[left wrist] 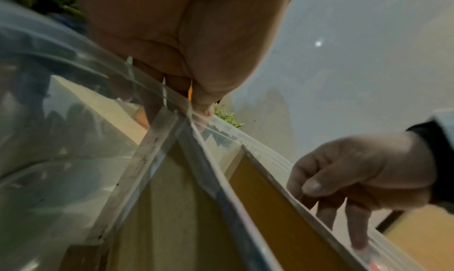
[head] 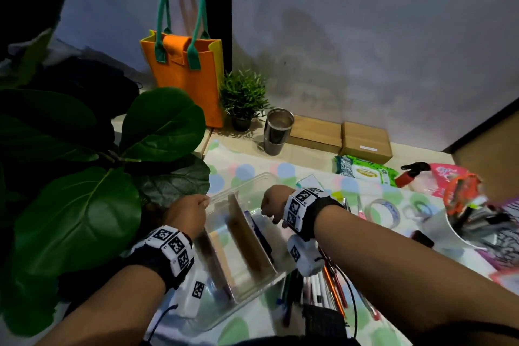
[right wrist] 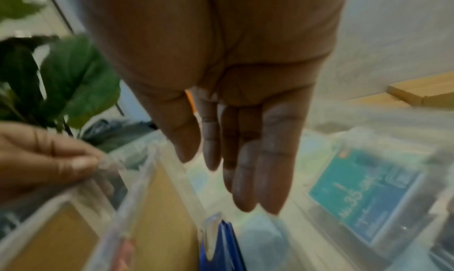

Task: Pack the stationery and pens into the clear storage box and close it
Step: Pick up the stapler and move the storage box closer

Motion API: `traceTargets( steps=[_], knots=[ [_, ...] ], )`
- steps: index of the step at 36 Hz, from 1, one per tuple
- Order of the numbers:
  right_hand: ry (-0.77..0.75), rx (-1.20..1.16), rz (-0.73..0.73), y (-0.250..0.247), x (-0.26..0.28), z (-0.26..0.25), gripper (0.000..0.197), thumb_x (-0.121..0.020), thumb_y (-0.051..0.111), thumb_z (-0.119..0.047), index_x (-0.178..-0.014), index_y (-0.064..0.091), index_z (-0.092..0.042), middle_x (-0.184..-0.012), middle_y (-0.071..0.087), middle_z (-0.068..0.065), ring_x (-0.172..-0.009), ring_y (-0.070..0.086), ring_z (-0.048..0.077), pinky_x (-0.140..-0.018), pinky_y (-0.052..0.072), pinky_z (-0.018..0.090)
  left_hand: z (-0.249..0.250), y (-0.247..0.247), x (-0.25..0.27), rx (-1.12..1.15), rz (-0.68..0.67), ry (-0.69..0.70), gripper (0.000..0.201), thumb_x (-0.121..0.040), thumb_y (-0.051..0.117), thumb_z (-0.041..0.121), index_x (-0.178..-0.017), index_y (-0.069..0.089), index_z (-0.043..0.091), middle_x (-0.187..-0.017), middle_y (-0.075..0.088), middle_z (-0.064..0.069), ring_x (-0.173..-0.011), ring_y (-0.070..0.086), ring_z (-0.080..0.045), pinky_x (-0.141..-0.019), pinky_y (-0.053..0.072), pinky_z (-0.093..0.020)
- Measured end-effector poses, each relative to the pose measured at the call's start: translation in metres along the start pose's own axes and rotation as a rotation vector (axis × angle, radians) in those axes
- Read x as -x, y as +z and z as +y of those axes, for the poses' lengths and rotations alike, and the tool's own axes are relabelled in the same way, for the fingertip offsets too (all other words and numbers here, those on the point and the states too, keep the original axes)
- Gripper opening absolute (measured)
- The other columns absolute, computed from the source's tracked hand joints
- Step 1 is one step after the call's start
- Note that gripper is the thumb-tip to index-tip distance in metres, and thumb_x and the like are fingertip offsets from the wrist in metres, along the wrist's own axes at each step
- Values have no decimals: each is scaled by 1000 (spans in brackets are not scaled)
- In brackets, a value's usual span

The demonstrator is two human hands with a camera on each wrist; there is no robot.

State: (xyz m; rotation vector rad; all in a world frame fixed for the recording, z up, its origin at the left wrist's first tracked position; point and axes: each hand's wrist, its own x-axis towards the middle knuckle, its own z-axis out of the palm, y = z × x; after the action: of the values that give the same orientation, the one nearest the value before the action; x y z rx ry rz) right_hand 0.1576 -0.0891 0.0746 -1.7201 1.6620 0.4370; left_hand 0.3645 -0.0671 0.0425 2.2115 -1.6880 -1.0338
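The clear storage box (head: 252, 284) lies open on the dotted cloth in front of me. Brown flat boards (head: 244, 236) stand on edge inside it, with a blue item (head: 258, 230) beside them. My left hand (head: 203, 201) pinches the box's far-left rim (left wrist: 152, 85) between thumb and fingers. My right hand (head: 271, 218) hovers over the box's right side, holding nothing. Its fingers (right wrist: 245, 178) point straight down above the blue item (right wrist: 226, 246). Loose pens (head: 317, 286) lie on the cloth to the right of the box.
Big plant leaves (head: 84, 205) crowd the left side. A tape roll (head: 382, 212), scissors (head: 418, 209) and a white bowl of pens (head: 460, 230) lie to the right. A steel tumbler (head: 276, 132), cardboard boxes (head: 365, 142) and a wipes pack (head: 365, 171) stand behind.
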Motion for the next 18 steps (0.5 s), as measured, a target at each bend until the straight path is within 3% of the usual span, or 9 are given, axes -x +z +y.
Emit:
traceTargets(
  steps=[3,7,9,12,15,18],
  knots=[
    [-22,-271,-2,-5,22,18,26,-89,55,-14,-100,67,6,-90,71,17,-76,66,27,-67,55,35,9,1,8,-33,44,36,30,-98,42,15,-119,64,12,-123,64,-13,-110,59,-33,-92,45,-33],
    [-34,-513,153,-4,51,56,11,-88,56,-13,-81,62,-9,-67,63,1,-58,60,15,-50,50,24,34,1,18,-73,73,119,32,-95,44,17,-121,62,14,-129,61,-12,-117,56,-31,-100,44,-35],
    [-23,-569,239,2,59,78,14,-87,56,-10,-73,60,-11,-66,64,3,-58,61,19,-57,53,31,52,5,25,-74,89,201,28,-93,47,15,-115,65,13,-124,63,-13,-114,57,-31,-98,46,-36],
    [19,-580,330,14,70,112,13,-87,55,-12,-76,62,-8,-73,66,10,-72,67,30,-71,57,41,81,18,39,-97,108,310,26,-91,49,16,-109,68,16,-117,66,-9,-108,60,-27,-95,47,-33],
    [83,-655,394,29,79,151,19,-88,53,-14,-70,57,-11,-70,67,11,-65,66,27,-69,57,41,111,37,54,-137,54,400,26,-92,47,20,-109,67,21,-113,68,-4,-104,61,-25,-90,49,-32],
    [190,-706,450,42,82,192,22,-85,52,-16,-63,54,-14,-69,64,13,-70,65,33,-69,55,44,140,61,71,-151,-25,470,26,-93,45,20,-108,67,19,-111,68,-4,-102,61,-25,-86,48,-30]
  ],
)
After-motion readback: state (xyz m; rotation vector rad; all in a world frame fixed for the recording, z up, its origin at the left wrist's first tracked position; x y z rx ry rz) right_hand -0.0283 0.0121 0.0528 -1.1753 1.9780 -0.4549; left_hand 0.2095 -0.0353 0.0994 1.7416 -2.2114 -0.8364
